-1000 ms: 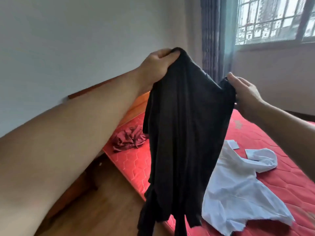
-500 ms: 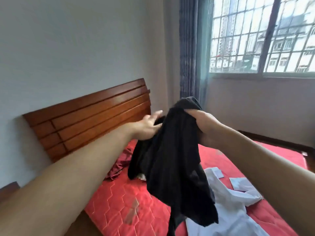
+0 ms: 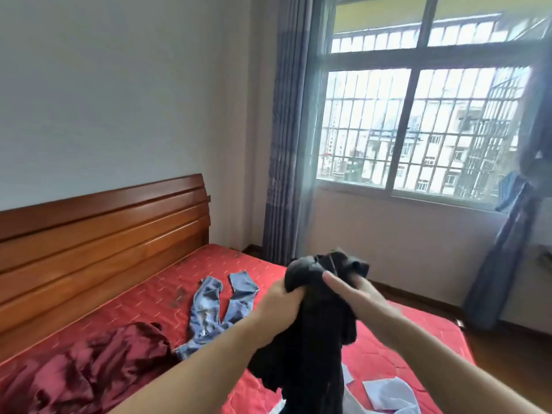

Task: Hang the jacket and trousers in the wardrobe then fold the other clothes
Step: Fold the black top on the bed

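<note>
A black garment (image 3: 313, 333) hangs bunched in front of me above the red mattress (image 3: 167, 291). My left hand (image 3: 280, 303) grips its upper left part in a fist. My right hand (image 3: 355, 297) holds the upper right part, index finger stretched along the cloth. Blue jeans (image 3: 221, 306) lie flat on the mattress beyond my left hand. A crumpled dark red garment (image 3: 98, 366) lies at the near left. A white shirt (image 3: 388, 395) shows at the bottom right, partly hidden by the black garment.
A wooden headboard (image 3: 104, 234) runs along the left wall. Grey-blue curtains (image 3: 286, 138) hang beside a barred window (image 3: 418, 121), with another tied curtain (image 3: 513, 228) at the right. Wooden floor (image 3: 501, 348) lies past the bed's far edge.
My view lifted and turned, bringing the jeans and window into sight. My left hand, open half a second ago, now grips the black garment. Both hands sit close together.
</note>
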`<state>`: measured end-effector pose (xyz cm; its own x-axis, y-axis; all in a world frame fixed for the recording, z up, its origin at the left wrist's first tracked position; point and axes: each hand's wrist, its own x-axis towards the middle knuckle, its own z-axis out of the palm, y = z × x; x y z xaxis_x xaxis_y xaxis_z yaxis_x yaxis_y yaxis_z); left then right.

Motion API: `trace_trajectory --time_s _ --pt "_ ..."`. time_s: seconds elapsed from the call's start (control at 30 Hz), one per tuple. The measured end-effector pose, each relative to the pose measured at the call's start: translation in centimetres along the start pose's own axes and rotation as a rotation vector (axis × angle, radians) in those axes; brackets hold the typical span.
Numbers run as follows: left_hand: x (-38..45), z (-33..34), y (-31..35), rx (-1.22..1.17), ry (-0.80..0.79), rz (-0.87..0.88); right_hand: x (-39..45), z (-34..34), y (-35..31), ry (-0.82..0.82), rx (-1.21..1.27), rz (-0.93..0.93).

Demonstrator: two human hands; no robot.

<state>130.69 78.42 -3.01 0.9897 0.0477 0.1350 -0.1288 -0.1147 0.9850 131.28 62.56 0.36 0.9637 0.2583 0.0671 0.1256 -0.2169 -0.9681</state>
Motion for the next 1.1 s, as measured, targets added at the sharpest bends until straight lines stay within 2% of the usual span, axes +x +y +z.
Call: trace_trajectory --time_s 0.1,0.17,0.23,0.33,0.4,0.5,0.57,0.63,0.67,0.7,0.73,0.77,0.83,0.87,0.9,0.93,1.0,1.03,1.1 --pt "2.3 0.5 0.9 -0.060 0.100 -0.054 -1.1 -0.8 4.6 -0.267 -0.174 0.170" --pt "4.1 0.9 0.8 -0.079 0.088 -0.143 -1.2 -1.0 5.7 -0.313 -0.158 0.158" --pt "5.2 1.4 0.6 -0.186 0.049 -0.250 -0.8 -0.9 6.4 -0.296 -0.124 0.112" --pt "5.9 2.1 0.9 -0.243 -0.012 -0.327 0.4 -1.0 7.3 -0.087 -0.238 -0.009" --pt "6.3 1.9 0.9 -0.123 0.012 -0.273 1.1 -1.7 7.0 -0.007 -0.129 0.019" --pt "6.6 -0.3 0.4 -0.019 0.058 -0.092 1.5 -3.1 4.2 0.025 0.078 0.068" --pt "6.7 -2.3 -0.3 0.243 0.001 -0.033 2.4 -4.3 2.3 0.079 0.336 0.106" --pt "6.8 -3.3 -1.5 0.579 -0.088 -0.056 3.4 -5.1 -0.1 0.137 0.557 0.130" --pt "7.0 -3.4 -2.2 0.701 -0.084 -0.062 4.0 -5.3 -1.1 0.153 0.608 0.147" --pt "6.8 -3.2 -2.2 0.727 -0.034 -0.042 4.5 -5.4 -2.1 0.160 0.642 0.163" --pt "6.5 -2.7 -1.9 0.645 0.022 0.011 4.9 -5.4 -2.9 0.154 0.674 0.160" --pt "6.1 -2.1 -1.4 0.455 0.034 0.074 5.3 -5.5 -3.7 0.146 0.714 0.160" --pt "5.2 -0.5 0.2 0.030 -0.128 0.090 6.1 -5.4 -4.7 0.151 0.772 0.153" --pt "4.8 0.3 0.7 -0.038 -0.245 0.063 6.4 -5.3 -5.0 0.148 0.804 0.153" --pt "4.3 1.0 1.1 -0.021 -0.326 0.075 6.7 -5.3 -5.3 0.148 0.839 0.148" --pt "4.3 1.6 1.1 0.051 -0.340 0.127 7.0 -5.5 -5.4 0.167 0.862 0.137" --pt "4.5 2.8 1.1 0.226 -0.232 0.270 6.6 -5.9 -5.4 0.222 0.819 0.124" --pt "4.6 3.1 1.3 0.207 -0.176 0.282 6.2 -6.2 -5.0 0.212 0.772 0.121" --pt "5.0 3.5 1.8 0.011 -0.070 0.206 4.8 -6.8 -3.5 0.121 0.599 0.146"
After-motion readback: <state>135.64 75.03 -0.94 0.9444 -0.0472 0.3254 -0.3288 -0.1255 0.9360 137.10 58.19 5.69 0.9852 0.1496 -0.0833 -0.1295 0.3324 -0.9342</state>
